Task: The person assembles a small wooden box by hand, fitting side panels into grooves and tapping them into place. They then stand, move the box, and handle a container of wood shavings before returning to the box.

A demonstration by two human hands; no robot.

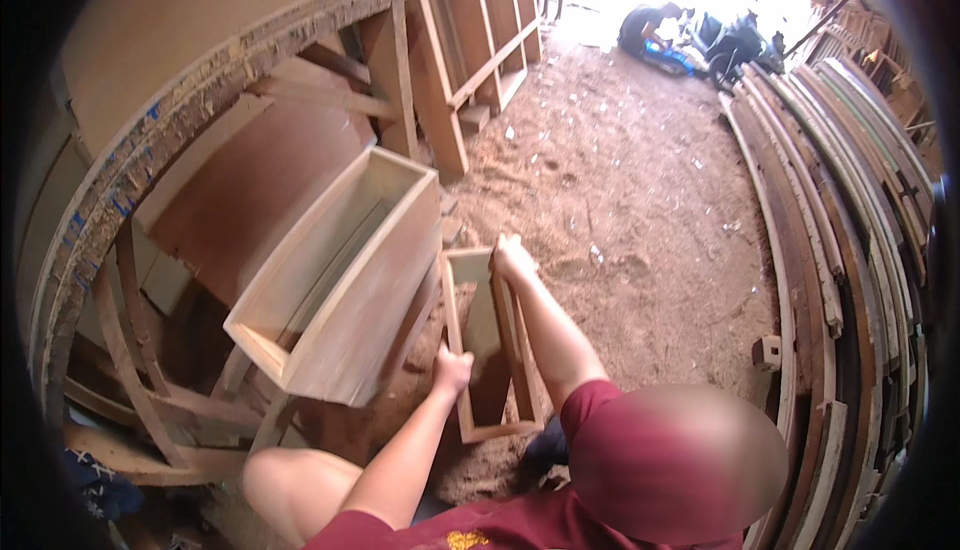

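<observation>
A narrow, open wooden drawer box (460, 320) is tilted in front of me, its long sides running away from me. My left hand (453, 370) is closed around the near part of its left side. At the far right corner, my right hand (512, 256) grips the rim; some of its fingers are hidden behind the wood. Just left of this box, a larger wooden drawer box (355, 295) rests tilted on a wooden support, its open top showing a pale inside. The two boxes come close together near the larger one's right end.
A curved wooden frame (250, 60) with a rough edge arches on the left. Upright wooden cabinet frames (480, 40) stand beyond it. Long planks (800, 210) are stacked on the right. Sandy ground (640, 200) lies between. Far off, a person (645, 30) crouches by a motorbike (735, 45).
</observation>
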